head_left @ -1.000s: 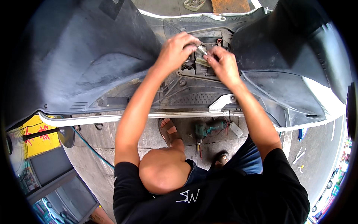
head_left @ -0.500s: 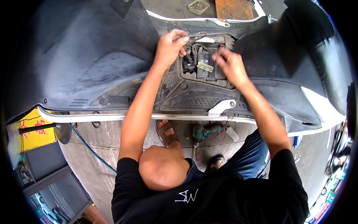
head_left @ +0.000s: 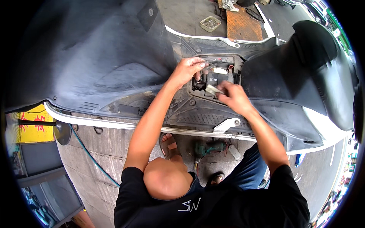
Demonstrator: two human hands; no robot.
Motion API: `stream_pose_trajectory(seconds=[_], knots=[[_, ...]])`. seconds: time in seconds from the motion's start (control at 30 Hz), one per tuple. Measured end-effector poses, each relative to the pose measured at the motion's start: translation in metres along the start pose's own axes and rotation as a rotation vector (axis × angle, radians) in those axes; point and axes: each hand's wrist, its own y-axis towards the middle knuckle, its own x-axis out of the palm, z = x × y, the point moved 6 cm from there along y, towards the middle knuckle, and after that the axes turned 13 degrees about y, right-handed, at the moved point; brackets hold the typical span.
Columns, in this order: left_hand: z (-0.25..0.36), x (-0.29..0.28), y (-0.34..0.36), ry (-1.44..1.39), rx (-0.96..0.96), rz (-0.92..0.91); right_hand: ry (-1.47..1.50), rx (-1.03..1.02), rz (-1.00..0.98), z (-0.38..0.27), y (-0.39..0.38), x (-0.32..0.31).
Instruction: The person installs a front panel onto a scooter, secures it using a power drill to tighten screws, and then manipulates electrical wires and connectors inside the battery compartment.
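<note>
A black battery sits in an open compartment in the scooter's dark floorboard. At the compartment's left far side, my left hand is closed, thumb and fingers pinching a thin black cable. My right hand is over the battery's near right part, its fingers curled and somewhat blurred. Its fingertips close on a pale, translucent plastic piece above the battery's near edge. A white strip shows at the battery's far side, beside a small red part.
Beyond the scooter are a tray of small parts and a rusty plate. A green power drill is on the ground below the white side rail. The seat rises at right, and a teal hose crosses the ground at left.
The view has shifted, so the scooter appears lower. My right hand has come from the battery's right side to the pale plastic piece, now tilted. My left hand still pinches the cable.
</note>
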Motion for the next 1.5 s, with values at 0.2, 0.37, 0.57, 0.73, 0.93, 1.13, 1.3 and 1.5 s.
stream_pose_trajectory(seconds=[0.2, 0.37, 0.57, 0.73, 0.93, 1.13, 1.3, 1.5], knots=[[-0.002, 0.014, 0.003, 0.101, 0.05, -0.066, -0.243, -0.348, 0.449, -0.044, 0.032, -0.077], [0.013, 0.008, 0.001, 0.19, 0.087, 0.087, -0.267, -0.242, 0.168, -0.024, 0.066, -0.049], [0.009, 0.01, -0.004, 0.333, 0.104, 0.134, -0.205, -0.219, -0.028, -0.03, 0.069, -0.039], [0.007, 0.006, -0.003, 0.317, 0.111, 0.143, 0.008, 0.0, -0.108, -0.02, 0.072, -0.029], [0.003, 0.004, -0.003, 0.092, -0.016, 0.136, 0.238, 0.042, -0.086, -0.003, 0.075, -0.026], [-0.009, -0.007, 0.001, -0.096, -0.035, 0.197, 0.49, 0.023, 0.01, 0.002, 0.076, -0.023], [-0.004, -0.006, 0.001, -0.17, -0.029, 0.199, 0.637, 0.042, 0.101, 0.014, 0.08, -0.024], [0.004, -0.001, -0.001, -0.07, 0.081, 0.174, 0.586, -0.025, 0.214, 0.006, 0.079, -0.029]])
